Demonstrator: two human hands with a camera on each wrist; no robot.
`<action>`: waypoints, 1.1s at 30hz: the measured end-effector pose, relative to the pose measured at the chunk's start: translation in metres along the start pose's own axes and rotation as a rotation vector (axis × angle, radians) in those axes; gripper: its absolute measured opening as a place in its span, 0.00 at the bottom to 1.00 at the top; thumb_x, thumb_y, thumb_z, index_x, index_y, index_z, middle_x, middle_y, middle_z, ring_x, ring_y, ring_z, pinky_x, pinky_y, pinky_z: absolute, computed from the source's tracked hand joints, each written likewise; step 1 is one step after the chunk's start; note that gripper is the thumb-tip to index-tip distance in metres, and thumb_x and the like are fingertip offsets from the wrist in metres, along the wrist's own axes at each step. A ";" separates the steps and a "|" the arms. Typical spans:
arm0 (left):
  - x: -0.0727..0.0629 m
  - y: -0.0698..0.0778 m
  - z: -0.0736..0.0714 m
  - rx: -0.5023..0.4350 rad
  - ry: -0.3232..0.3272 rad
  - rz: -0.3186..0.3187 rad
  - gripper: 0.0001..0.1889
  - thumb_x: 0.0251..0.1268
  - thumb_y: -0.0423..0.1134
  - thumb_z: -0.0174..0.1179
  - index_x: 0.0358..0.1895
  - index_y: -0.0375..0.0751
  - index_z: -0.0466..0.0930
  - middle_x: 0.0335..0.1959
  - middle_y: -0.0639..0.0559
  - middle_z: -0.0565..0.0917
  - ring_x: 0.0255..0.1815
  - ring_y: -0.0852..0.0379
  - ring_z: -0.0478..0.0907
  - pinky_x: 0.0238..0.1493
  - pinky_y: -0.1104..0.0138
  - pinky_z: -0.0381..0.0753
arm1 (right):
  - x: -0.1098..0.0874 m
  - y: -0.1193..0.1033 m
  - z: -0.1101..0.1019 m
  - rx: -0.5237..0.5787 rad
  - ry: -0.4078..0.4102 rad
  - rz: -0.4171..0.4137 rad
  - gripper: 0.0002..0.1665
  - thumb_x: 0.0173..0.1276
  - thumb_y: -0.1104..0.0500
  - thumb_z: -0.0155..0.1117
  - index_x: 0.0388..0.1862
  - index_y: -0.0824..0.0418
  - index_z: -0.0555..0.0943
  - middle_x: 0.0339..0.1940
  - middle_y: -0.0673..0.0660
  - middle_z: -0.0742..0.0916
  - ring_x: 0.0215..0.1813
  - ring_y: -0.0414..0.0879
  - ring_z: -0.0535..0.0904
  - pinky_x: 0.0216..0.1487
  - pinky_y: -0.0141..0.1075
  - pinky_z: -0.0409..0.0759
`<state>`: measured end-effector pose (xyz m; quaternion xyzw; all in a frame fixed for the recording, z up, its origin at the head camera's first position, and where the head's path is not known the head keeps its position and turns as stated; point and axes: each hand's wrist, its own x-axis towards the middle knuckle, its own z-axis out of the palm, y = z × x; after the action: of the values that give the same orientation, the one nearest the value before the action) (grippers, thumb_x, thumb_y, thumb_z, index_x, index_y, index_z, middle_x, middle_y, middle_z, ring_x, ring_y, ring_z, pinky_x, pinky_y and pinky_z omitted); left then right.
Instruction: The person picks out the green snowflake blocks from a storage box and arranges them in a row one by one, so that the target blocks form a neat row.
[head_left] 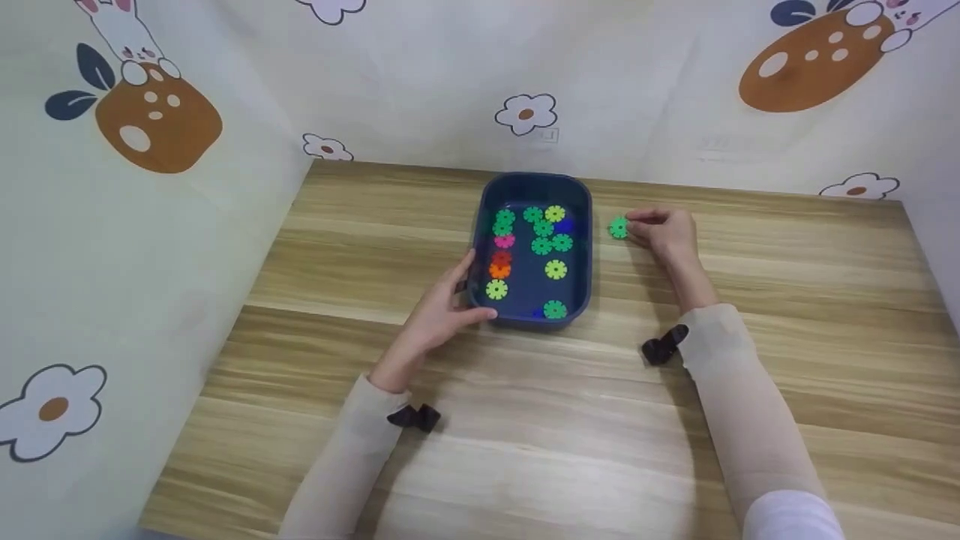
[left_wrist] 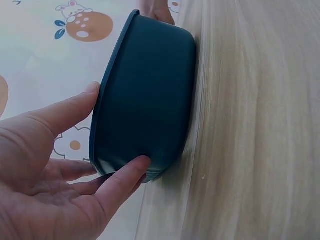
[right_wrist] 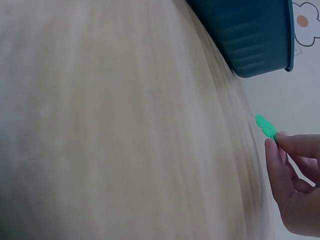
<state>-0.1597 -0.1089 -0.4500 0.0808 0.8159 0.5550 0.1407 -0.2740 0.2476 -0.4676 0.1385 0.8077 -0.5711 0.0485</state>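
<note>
My left hand (head_left: 439, 311) grips the near left corner of a dark blue plastic bin (head_left: 531, 321), thumb at the near rim and fingers along the left side. In the left wrist view, thumb and fingers of that hand (left_wrist: 65, 170) spread around the bin's wall (left_wrist: 145, 90). Several notched plastic discs lie inside, among them a pink disc (head_left: 505, 241), an orange disc (head_left: 499, 270) and a yellow disc (head_left: 556, 269). Right of the bin, my right hand (head_left: 667, 232) pinches a green notched disc (head_left: 618, 227) by its edge; the right wrist view shows the disc (right_wrist: 266, 126) between thumb and fingertips.
The bin stands on a wood-grain table (head_left: 540, 420), toward its back edge. Behind and to the left are walls (head_left: 420, 82) covered with flower and rabbit prints. Black devices are strapped at the left cuff (head_left: 414, 418) and the right cuff (head_left: 664, 346).
</note>
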 end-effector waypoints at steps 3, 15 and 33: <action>0.000 -0.001 0.000 0.003 -0.001 -0.004 0.51 0.58 0.35 0.72 0.81 0.46 0.48 0.82 0.40 0.51 0.78 0.39 0.59 0.71 0.52 0.71 | 0.001 0.001 -0.001 -0.053 -0.003 0.003 0.17 0.65 0.66 0.69 0.53 0.68 0.85 0.38 0.45 0.88 0.40 0.29 0.80 0.41 0.18 0.80; 0.000 -0.001 0.000 0.007 -0.002 -0.012 0.51 0.58 0.37 0.72 0.81 0.48 0.49 0.82 0.40 0.52 0.78 0.40 0.60 0.72 0.53 0.71 | 0.001 0.000 -0.004 -0.074 0.015 0.007 0.16 0.66 0.66 0.68 0.53 0.70 0.84 0.32 0.42 0.88 0.35 0.27 0.81 0.39 0.20 0.82; 0.000 -0.001 0.000 0.048 0.011 0.011 0.51 0.57 0.37 0.73 0.81 0.46 0.49 0.80 0.36 0.54 0.76 0.37 0.63 0.70 0.54 0.73 | -0.004 -0.013 -0.004 0.019 0.035 -0.017 0.16 0.68 0.63 0.67 0.53 0.69 0.84 0.27 0.36 0.85 0.32 0.27 0.81 0.38 0.21 0.82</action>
<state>-0.1598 -0.1091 -0.4510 0.0854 0.8293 0.5365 0.1313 -0.2740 0.2468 -0.4532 0.1420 0.8040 -0.5768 0.0282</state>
